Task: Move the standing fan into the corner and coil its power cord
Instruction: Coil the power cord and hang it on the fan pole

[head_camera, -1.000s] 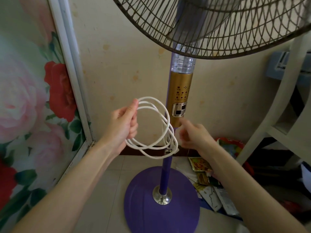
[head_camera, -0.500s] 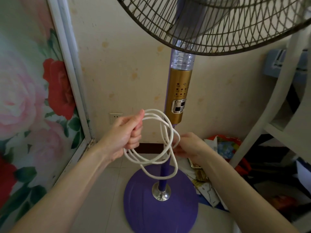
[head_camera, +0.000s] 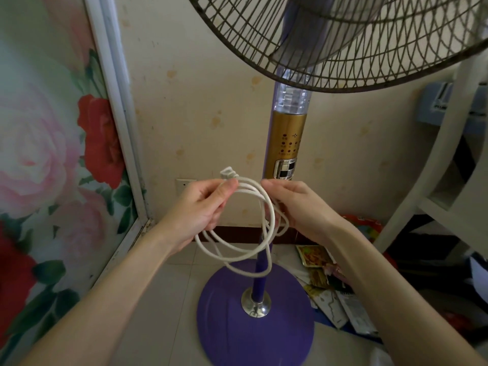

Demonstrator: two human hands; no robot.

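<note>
My left grip [head_camera: 208, 204] pinches the cord [head_camera: 237, 249] coils with the plug [head_camera: 228, 173] just above it; my right grip [head_camera: 298, 207] pinches the strands beside. Loops hang below around the fan [head_camera: 287, 143] pole and could snag or spring loose.

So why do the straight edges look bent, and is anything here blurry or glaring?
Head view: wide-angle lens bows the white door frame and white shelf leg; soft, even daylight, no harsh glare; the coiled white power cord and purple round fan base stay sharp.
</note>
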